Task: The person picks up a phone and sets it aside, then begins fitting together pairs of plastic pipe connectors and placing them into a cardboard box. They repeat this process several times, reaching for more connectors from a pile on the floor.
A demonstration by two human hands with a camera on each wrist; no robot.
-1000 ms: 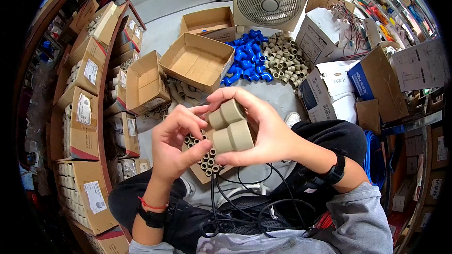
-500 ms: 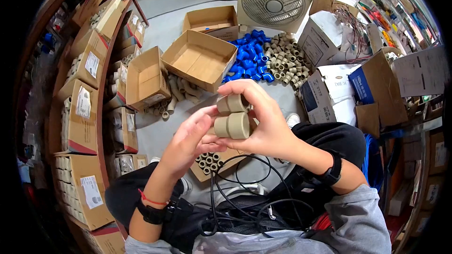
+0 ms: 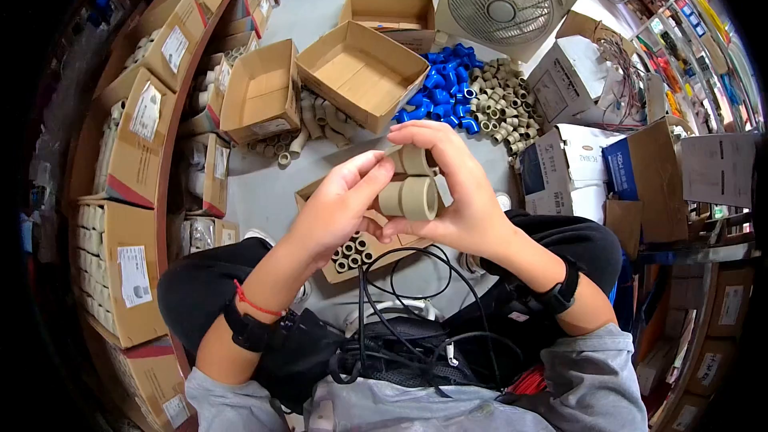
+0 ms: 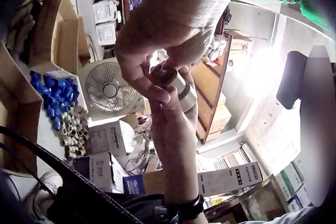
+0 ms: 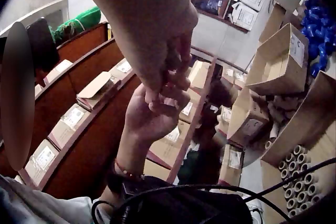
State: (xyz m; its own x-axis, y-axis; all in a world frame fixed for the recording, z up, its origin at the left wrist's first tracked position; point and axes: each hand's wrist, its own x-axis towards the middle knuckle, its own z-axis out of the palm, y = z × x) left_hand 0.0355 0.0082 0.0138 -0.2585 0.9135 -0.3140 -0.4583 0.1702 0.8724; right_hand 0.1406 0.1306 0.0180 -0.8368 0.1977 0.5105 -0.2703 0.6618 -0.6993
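Two beige pipe couplings (image 3: 410, 198) with stepped bodies lie side by side between both hands, in front of the chest. My right hand (image 3: 472, 204) grips them from the right, fingers over the far one and thumb below the near one. From the left, my left hand (image 3: 332, 208) holds their other ends, its thumb lying along them and its fingers partly hidden underneath. In the left wrist view a coupling (image 4: 185, 95) shows between the hands. Below stands a cardboard box (image 3: 404, 262) with small beige fittings (image 3: 348, 256) packed on end.
Piles of blue fittings (image 3: 440, 84) and beige fittings (image 3: 502, 104) lie on the floor before a box fan (image 3: 502, 10). An open carton (image 3: 364, 72) stands nearby. Shelves of boxes (image 3: 134, 276) line the left side. Black cables (image 3: 468, 304) loop across the lap.
My left hand has moved in from beside the couplings to take hold of their left ends. The couplings rose a little, and the head view has shifted.
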